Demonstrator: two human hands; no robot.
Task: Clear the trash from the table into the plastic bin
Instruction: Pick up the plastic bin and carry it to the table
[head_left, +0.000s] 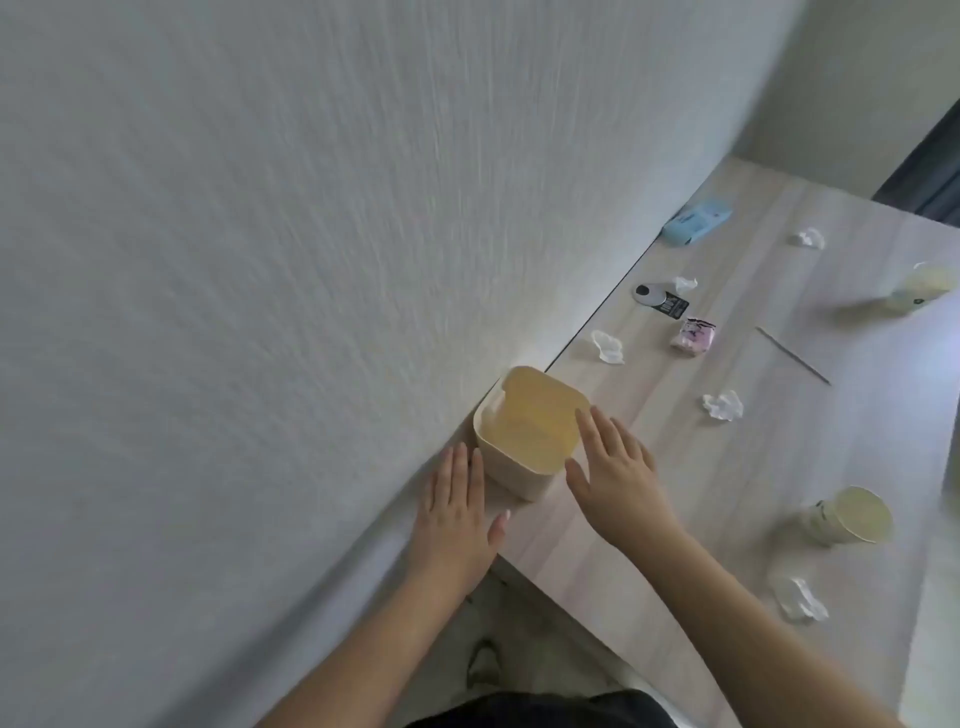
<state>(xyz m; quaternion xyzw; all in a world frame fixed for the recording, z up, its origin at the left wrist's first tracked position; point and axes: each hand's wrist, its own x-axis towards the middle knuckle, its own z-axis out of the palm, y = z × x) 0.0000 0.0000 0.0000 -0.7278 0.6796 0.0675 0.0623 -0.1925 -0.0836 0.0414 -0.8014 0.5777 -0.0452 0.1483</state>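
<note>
- Your left hand (457, 514) and right hand (618, 467) flank the plastic bin (524, 431), fingers spread flat and holding nothing; whether either palm actually touches the bin's walls cannot be told from here.
- The bin sits at the table's (597, 535) near corner, against the wall-side edge, and looks empty (the inside shows only a yellowish glow, somewhat blurred).
- So judge the clearing as not yet begun: every piece of trash in view is on the surface.
- Left to collect along the wall-side edge: a crumpled tissue (608, 346) just past the bin, a black-and-white tag (660, 299) with a small paper wad (685, 283) beside it, and a blue packet (698, 223) at the far end.
- Toward the middle: a pink wrapper (693, 336), another tissue ball (723, 405), a thin stick (792, 356), and a far wad (809, 239).
- Along the edge farthest from the wall: one tipped paper cup (849, 517), a second cup (922, 287) further off, and a crumpled clear wrapper (797, 597) near your right forearm.
- Whether the blue packet counts as trash is your call.
</note>
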